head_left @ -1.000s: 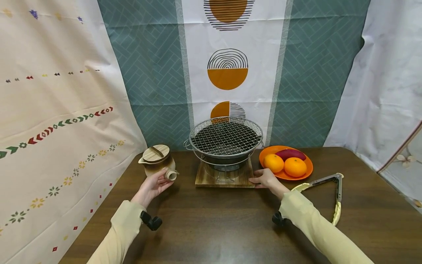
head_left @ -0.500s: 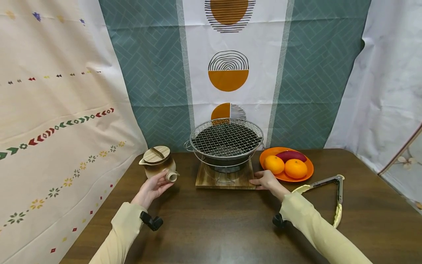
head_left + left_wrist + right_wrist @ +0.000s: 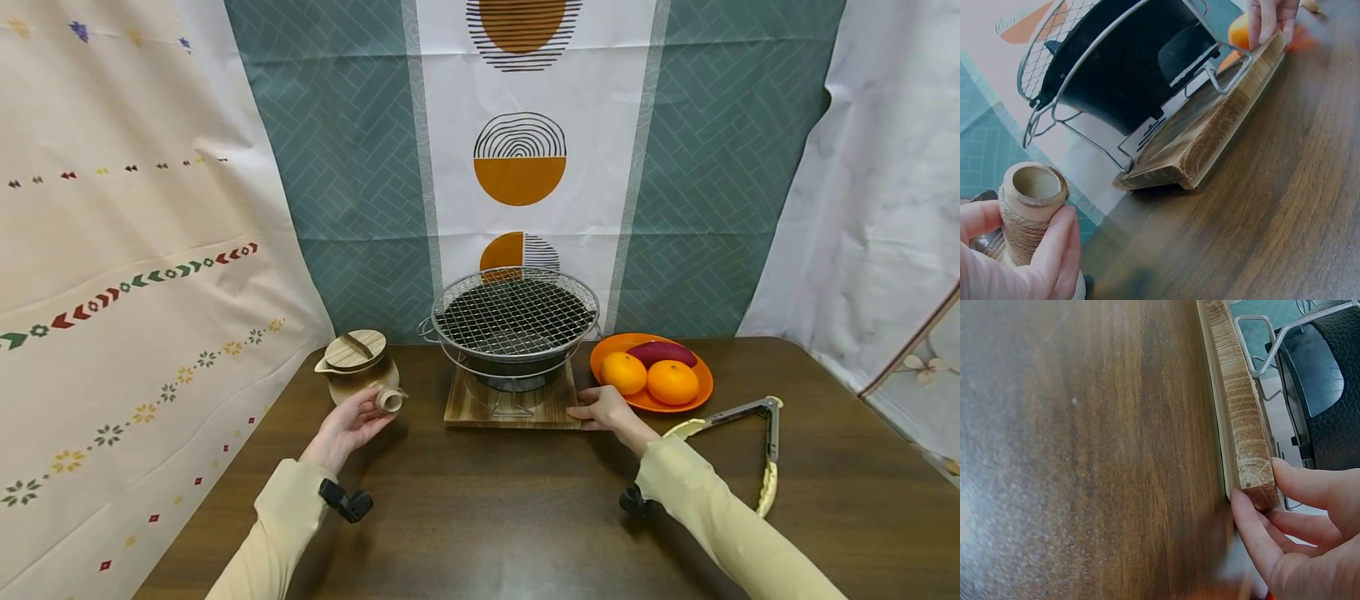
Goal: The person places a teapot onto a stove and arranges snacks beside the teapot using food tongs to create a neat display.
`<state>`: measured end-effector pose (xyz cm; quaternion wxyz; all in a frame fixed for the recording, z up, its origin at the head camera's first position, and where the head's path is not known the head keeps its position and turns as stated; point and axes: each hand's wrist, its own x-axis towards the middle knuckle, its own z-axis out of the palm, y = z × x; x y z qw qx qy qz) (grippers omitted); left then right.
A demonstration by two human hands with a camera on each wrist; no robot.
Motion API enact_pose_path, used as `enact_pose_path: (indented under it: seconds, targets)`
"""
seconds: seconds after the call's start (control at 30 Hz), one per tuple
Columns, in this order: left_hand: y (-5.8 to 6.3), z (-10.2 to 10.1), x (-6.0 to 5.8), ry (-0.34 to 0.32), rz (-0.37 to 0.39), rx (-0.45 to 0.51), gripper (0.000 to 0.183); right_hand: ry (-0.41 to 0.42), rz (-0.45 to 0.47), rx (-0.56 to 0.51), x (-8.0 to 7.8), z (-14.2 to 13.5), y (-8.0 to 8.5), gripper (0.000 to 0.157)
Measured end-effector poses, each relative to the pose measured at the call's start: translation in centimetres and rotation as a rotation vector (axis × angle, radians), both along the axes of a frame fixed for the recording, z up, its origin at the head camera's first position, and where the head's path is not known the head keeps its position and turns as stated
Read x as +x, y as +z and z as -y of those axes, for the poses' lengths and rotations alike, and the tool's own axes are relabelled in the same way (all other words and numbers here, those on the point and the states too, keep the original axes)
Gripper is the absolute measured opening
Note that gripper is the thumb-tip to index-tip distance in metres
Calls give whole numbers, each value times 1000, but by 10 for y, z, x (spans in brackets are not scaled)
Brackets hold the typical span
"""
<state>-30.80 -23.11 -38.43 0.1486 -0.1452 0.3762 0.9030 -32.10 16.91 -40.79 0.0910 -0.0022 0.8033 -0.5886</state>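
My left hand [image 3: 352, 423] grips the hollow, twine-wrapped side handle [image 3: 1025, 228] of a brown teapot [image 3: 347, 387] at the table's left. A round wooden lid [image 3: 356, 349] covers the teapot. In the middle, a square wooden board [image 3: 551, 407] carries a black tabletop grill [image 3: 1129, 69] in a wire stand, with a round wire mesh [image 3: 517, 317] on top. My right hand [image 3: 609, 412] pinches the board's front right corner; in the right wrist view its thumb [image 3: 1304, 481] lies on the upper side and a finger at the lower edge.
Right of the board, an orange plate [image 3: 697, 390] holds two oranges [image 3: 672, 382] and a purple, elongated item [image 3: 662, 352]. Spread tongs [image 3: 771, 442] with pale yellow tips lie near my right sleeve. Hanging cloths [image 3: 352, 167] border the table's back and sides.
Both hands keep their holds, and the teapot, board and grill stay in place. The lower part of the patterned cloth at left has shifted slightly left.
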Motion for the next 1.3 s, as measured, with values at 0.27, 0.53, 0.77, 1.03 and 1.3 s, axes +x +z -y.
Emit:
enact_pose_path:
  seconds: [0.27,0.53,0.77,1.03,1.3]
  targets:
    - [-1,-2,1,5,1,16,14,-5,2,8,0,0,-2,48]
    - [3,-4,5,38,33,38,17,1,0,8,1,1,-2,49]
    - [6,-6,6,81,51,24,18,8,-1,38,-1,2,0,49]
    - [6,-6,5,71,49,0,19,-1,-20,54,-1,0,-1,46]
    - [13,-2,6,76,23,-32,15,-5,-12,32,-1,1,-1,44]
